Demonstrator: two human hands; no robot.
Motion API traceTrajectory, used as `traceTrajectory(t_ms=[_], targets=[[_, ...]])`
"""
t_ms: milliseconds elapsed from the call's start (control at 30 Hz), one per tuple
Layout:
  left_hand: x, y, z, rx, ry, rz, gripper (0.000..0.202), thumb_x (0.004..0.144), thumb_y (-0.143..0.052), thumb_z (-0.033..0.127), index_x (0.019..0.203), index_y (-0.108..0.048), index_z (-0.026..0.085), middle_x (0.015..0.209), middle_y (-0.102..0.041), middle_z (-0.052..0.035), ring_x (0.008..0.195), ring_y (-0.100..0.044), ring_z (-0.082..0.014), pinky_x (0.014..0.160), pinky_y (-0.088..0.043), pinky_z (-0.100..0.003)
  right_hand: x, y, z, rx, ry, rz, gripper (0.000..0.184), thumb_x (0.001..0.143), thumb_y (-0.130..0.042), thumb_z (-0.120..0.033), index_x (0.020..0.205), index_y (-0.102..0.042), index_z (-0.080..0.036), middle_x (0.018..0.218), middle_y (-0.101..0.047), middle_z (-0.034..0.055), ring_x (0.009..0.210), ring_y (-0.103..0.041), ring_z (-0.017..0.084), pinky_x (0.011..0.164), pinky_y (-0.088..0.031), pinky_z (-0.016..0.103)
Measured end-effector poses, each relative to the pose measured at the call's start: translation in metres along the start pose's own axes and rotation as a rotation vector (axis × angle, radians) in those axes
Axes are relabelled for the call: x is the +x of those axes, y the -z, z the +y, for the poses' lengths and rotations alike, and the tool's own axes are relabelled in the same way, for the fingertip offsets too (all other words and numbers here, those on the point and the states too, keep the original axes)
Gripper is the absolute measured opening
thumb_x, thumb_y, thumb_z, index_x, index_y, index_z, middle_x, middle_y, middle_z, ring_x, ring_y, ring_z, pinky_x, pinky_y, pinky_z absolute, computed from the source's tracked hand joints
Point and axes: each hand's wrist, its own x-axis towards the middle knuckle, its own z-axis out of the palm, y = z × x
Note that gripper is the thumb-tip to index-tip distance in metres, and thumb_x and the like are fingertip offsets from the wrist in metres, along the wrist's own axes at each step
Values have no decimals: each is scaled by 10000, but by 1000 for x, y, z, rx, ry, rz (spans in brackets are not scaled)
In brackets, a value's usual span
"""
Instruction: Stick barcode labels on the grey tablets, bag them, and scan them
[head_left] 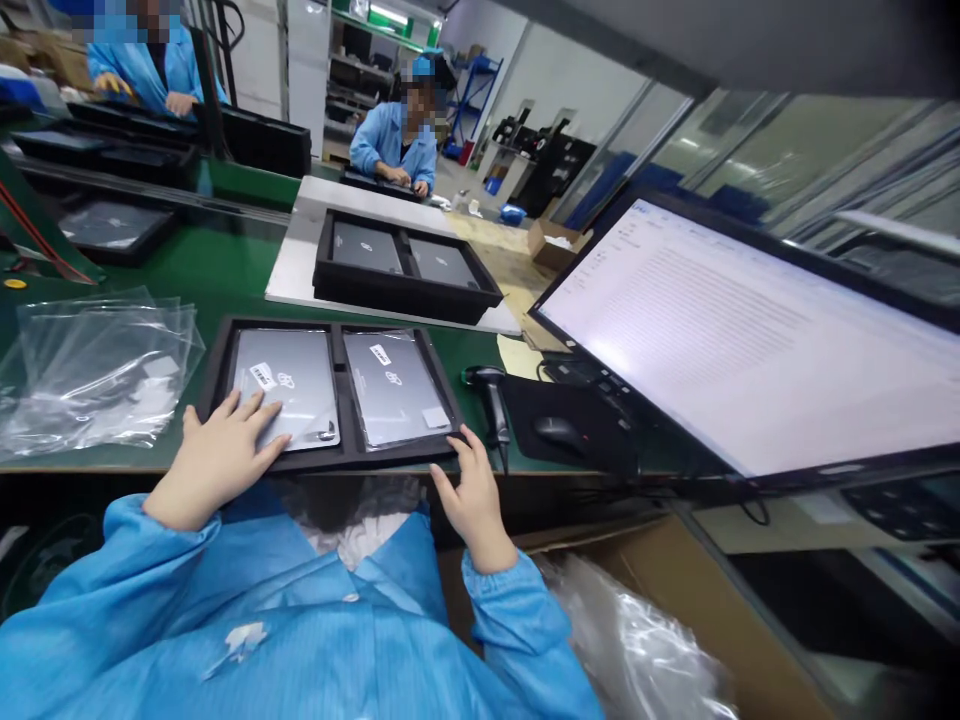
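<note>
Right in front of me a black foam tray lies at the table's edge, with one grey tablet in each of its two compartments. My left hand rests with spread fingers over the lower left corner of the left tablet. This tablet carries a white label and a small dark mark near its lower right corner. The right tablet looks wrapped in clear film and has a white label and a whitish patch. My right hand touches the tray's lower right corner, fingers apart, holding nothing.
Clear plastic bags are piled at the left. Another black tray with two tablets sits farther back on a white board. A barcode scanner, mouse and monitor stand at the right. Two people in blue work beyond.
</note>
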Motion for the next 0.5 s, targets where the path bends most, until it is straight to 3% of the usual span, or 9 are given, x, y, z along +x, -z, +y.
traceTrajectory(t_ms=[133, 200, 267, 333, 400, 500], targets=[[0, -2, -9, -25, -50, -47, 632, 1028, -358, 544, 1571, -518, 263, 1668, -379, -102, 1557, -315, -452, 1131, -247, -835, -6, 12, 1, -79, 27, -45, 421, 991, -546, -545, 1158, -683, -183, 1347, -617, 213, 1280, -599, 373, 1083, -495, 583], [-1, -4, -13, -50, -54, -52, 620, 1017, -385, 538, 1568, -524, 289, 1664, -387, -86, 1555, -321, -445, 1147, -243, -819, -2, 28, 11, -100, 27, 7, 376, 975, -570, -542, 1069, -691, -199, 1248, -666, 191, 1217, -621, 362, 1084, -485, 583], [-1, -7, -14, -70, -48, -18, 607, 1014, -390, 529, 1545, -553, 285, 1652, -412, -88, 1548, -334, -445, 1154, -233, -817, 16, 47, 28, -127, -61, 142, 386, 930, -623, -547, 1064, -687, -191, 1216, -684, 195, 1210, -616, 366, 1114, -455, 592], [-2, -9, -11, -86, -45, 31, 596, 1012, -398, 519, 1521, -581, 269, 1637, -439, -94, 1535, -355, -449, 1160, -213, -822, 48, 62, 48, -142, -266, 217, 445, 838, -712, -541, 1079, -681, -168, 1184, -699, 203, 1166, -635, 371, 1101, -462, 593], [-4, -11, -7, -100, -46, 57, 581, 1008, -423, 502, 1508, -594, 261, 1629, -452, -95, 1520, -380, -448, 1169, -197, -821, 86, 68, 63, -62, -538, 113, 439, 754, -776, -499, 1016, -680, -161, 1035, -731, 168, 1002, -687, 336, 978, -546, 543], [-6, -14, -3, -113, -40, 87, 556, 1006, -457, 467, 1495, -602, 247, 1630, -452, -97, 1510, -400, -435, 1187, -184, -808, 139, 57, 71, 235, -806, -238, 260, 753, -757, -400, 844, -656, -179, 769, -711, 86, 729, -690, 248, 713, -597, 408]])
